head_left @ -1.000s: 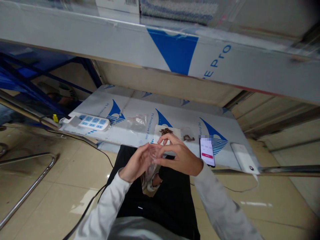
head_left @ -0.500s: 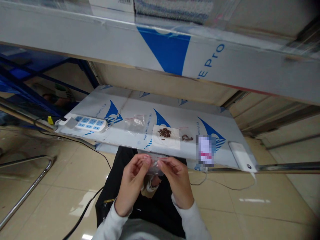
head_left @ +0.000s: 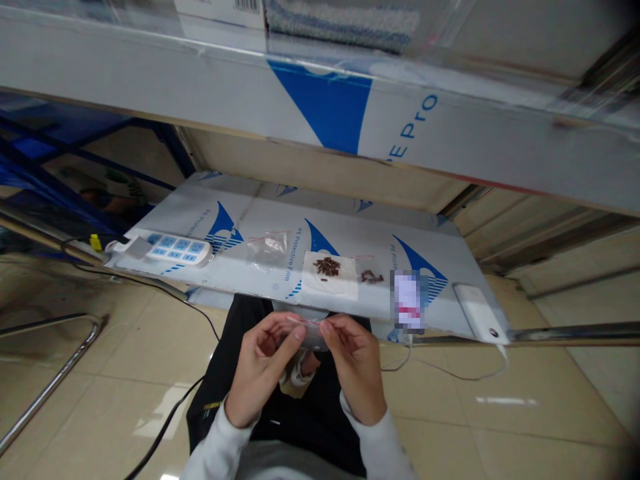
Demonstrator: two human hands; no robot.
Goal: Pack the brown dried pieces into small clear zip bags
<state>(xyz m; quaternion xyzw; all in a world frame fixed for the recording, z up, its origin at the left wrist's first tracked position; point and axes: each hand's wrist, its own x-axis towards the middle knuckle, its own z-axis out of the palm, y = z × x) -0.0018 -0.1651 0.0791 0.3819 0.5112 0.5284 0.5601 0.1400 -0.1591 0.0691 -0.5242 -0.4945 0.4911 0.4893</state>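
Between my two hands hangs a small clear zip bag (head_left: 314, 339), held over my lap just off the shelf's front edge. My left hand (head_left: 267, 363) pinches the bag's top edge at its left end. At the right end, the fingers of my right hand (head_left: 354, 363) are closed on the same edge. Beyond the hands, a heap of small brown pieces (head_left: 327, 267) lies on a white paper sheet (head_left: 345, 288). Right beside it is a clear bag with several brown pieces (head_left: 371, 275) in it. More clear zip bags (head_left: 273, 247) lie to the left.
A white power strip (head_left: 180, 251) sits on the shelf's left side. A blurred-out phone-like object (head_left: 409, 301) and a white power bank (head_left: 481, 313) with cables lie at the right. An upper shelf (head_left: 210, 87) overhangs the back. A chrome chair leg (head_left: 55, 380) stands at left.
Both hands keep their pinch on the bag. My left thumb has shifted slightly along the bag's edge, and the view has moved a little.
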